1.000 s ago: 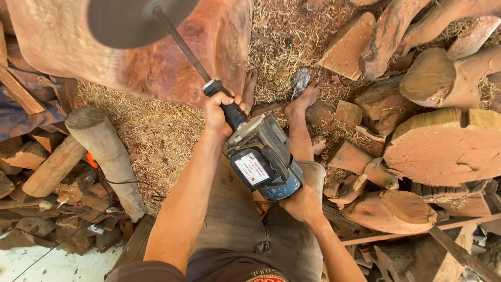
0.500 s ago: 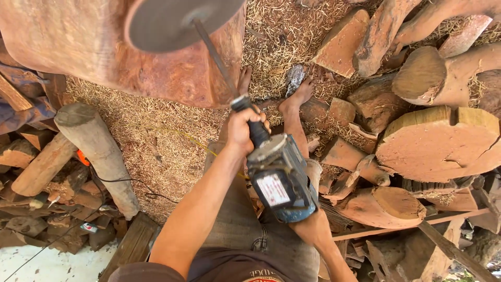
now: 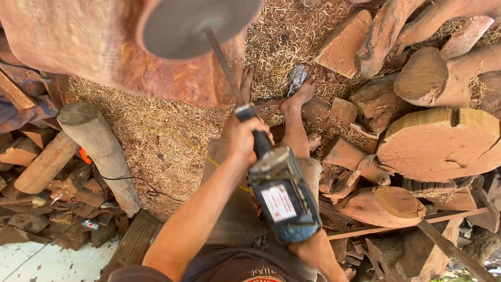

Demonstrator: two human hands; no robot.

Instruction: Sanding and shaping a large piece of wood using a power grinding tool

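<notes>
I hold a blue and grey power tool point(image 3: 282, 201) with a long shaft that ends in a round grey disc point(image 3: 195, 23). My left hand point(image 3: 242, 137) grips the black front handle near the shaft. My right hand point(image 3: 313, 250) is at the tool's rear, mostly hidden under its body. The disc lies against the top edge of a large reddish wood slab point(image 3: 99, 52). My bare feet point(image 3: 297, 94) stand in the wood shavings below the slab.
Cut reddish logs and round slices point(image 3: 438, 141) are piled at the right. A grey log point(image 3: 99, 151) and wood scraps lie at the left, with a black cable point(image 3: 130, 180). Shavings point(image 3: 156, 141) cover the ground. A wooden plank point(image 3: 133, 243) sits near bottom left.
The disc and tool have swung to the right along the slab's top edge. My left hand moved right and lower with it, and the view shifted a little.
</notes>
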